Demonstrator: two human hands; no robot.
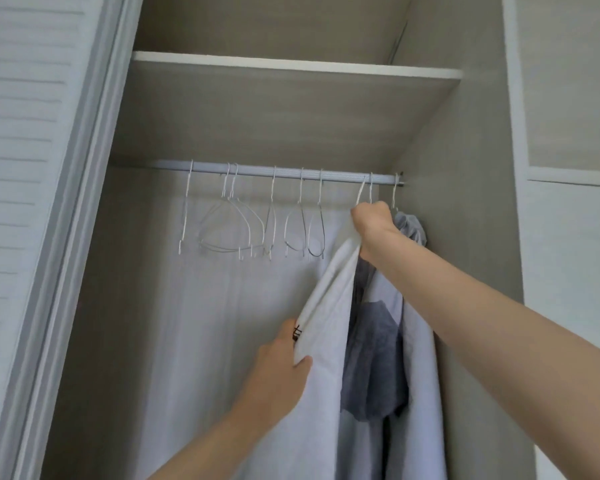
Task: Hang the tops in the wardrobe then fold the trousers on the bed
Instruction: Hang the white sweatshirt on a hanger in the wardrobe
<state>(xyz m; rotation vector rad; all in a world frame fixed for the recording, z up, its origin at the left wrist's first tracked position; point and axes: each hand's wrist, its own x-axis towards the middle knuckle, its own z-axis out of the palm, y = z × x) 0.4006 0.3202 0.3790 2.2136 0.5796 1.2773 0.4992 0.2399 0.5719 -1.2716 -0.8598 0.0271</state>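
**White top going onto the rail**

Nearest, my left hand (pixel 284 355) pinches the front edge of the white top (pixel 326 327), thumb over the cloth. Further in, my right hand (pixel 373 225) grips the top's hanger at its neck, just under the rail (pixel 278 173) near the right end. A grey top (pixel 378 358) hangs right behind it. Empty hangers (pixel 253 223) hang to the left, below the shelf (pixel 291 69)

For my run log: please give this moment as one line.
stage: hanging top | right hand: grips hanger at rail | left hand: holds white top
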